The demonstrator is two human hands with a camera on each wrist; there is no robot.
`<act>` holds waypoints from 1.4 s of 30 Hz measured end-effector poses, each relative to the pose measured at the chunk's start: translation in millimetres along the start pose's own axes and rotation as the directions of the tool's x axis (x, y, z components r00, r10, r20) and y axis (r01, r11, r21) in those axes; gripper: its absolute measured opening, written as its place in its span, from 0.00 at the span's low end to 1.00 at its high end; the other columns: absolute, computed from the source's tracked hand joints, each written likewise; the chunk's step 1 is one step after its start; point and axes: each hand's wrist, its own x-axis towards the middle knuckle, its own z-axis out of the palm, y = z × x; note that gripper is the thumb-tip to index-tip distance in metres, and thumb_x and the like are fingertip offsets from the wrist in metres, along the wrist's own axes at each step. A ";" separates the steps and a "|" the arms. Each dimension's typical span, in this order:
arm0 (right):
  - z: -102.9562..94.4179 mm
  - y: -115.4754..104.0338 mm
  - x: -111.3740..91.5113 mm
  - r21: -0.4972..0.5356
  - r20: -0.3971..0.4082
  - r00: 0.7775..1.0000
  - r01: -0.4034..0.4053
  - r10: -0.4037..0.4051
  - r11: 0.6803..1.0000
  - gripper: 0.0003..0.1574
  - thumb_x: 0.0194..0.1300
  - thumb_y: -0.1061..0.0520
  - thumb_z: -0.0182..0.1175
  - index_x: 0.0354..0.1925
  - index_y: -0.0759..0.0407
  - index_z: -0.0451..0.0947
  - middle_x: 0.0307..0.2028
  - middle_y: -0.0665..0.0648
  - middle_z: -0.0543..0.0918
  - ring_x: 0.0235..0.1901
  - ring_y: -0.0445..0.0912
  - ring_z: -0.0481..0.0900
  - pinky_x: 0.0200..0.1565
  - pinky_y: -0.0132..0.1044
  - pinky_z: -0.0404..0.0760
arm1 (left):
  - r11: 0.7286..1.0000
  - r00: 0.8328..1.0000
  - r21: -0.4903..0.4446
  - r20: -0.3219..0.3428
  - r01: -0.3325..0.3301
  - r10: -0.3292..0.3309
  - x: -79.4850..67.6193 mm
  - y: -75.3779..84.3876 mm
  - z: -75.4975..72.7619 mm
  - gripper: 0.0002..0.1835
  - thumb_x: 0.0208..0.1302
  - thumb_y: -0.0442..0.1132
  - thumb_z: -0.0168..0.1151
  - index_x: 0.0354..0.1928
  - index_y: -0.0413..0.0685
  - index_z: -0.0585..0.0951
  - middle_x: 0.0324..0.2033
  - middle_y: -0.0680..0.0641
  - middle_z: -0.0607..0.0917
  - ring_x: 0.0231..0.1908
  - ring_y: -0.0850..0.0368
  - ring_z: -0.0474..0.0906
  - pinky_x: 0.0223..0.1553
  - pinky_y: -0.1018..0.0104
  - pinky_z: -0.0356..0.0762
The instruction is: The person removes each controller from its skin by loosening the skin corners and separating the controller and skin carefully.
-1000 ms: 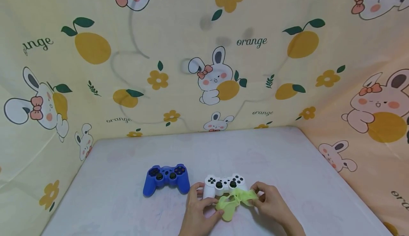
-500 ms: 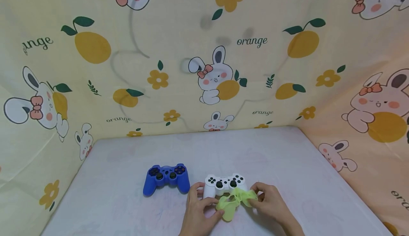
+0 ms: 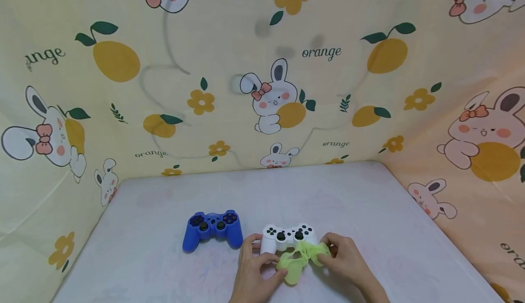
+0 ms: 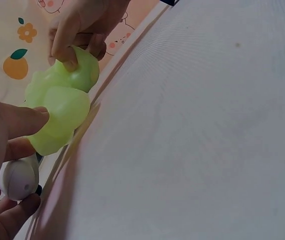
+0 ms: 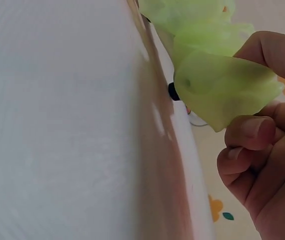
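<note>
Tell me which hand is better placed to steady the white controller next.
Probably the left hand: it touches one grip of the white controller while pinching the green cover. The right hand pinches the cover's other side; whether it touches the controller is unclear.

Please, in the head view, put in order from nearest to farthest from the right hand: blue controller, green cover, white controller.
1. Green cover: pinched by the right hand.
2. White controller: left of that hand, just beyond the cover.
3. Blue controller: farther left, beside the white one.
</note>
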 end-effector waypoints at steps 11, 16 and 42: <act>-2.4 2.7 -0.3 0.007 0.053 0.998 0.035 -0.036 0.999 0.16 0.45 0.65 0.73 0.32 0.54 0.78 0.15 0.44 0.68 0.16 0.35 0.63 0.18 0.29 0.65 | 0.999 1.000 -0.028 0.015 0.020 -0.020 -0.5 0.1 0.1 0.10 0.48 0.54 0.77 0.30 0.65 0.85 0.64 0.49 0.61 0.55 0.52 0.64 0.53 0.49 0.69; -2.2 3.3 0.4 0.004 0.062 0.997 0.034 -0.034 0.999 0.17 0.45 0.65 0.74 0.32 0.55 0.77 0.16 0.44 0.69 0.15 0.35 0.65 0.17 0.30 0.67 | 0.999 1.000 -0.035 0.022 0.020 -0.020 -0.4 -0.5 -0.2 0.10 0.49 0.54 0.77 0.30 0.65 0.85 0.64 0.49 0.60 0.55 0.52 0.63 0.53 0.49 0.69; 6.0 -4.9 0.8 -0.019 -0.064 0.997 -0.055 0.053 0.998 0.17 0.38 0.62 0.79 0.28 0.54 0.81 0.15 0.45 0.71 0.15 0.37 0.66 0.17 0.30 0.66 | 0.999 1.000 -0.032 0.003 0.008 -0.008 -0.6 -2.1 3.3 0.10 0.48 0.52 0.78 0.31 0.64 0.86 0.64 0.48 0.60 0.56 0.53 0.62 0.55 0.48 0.67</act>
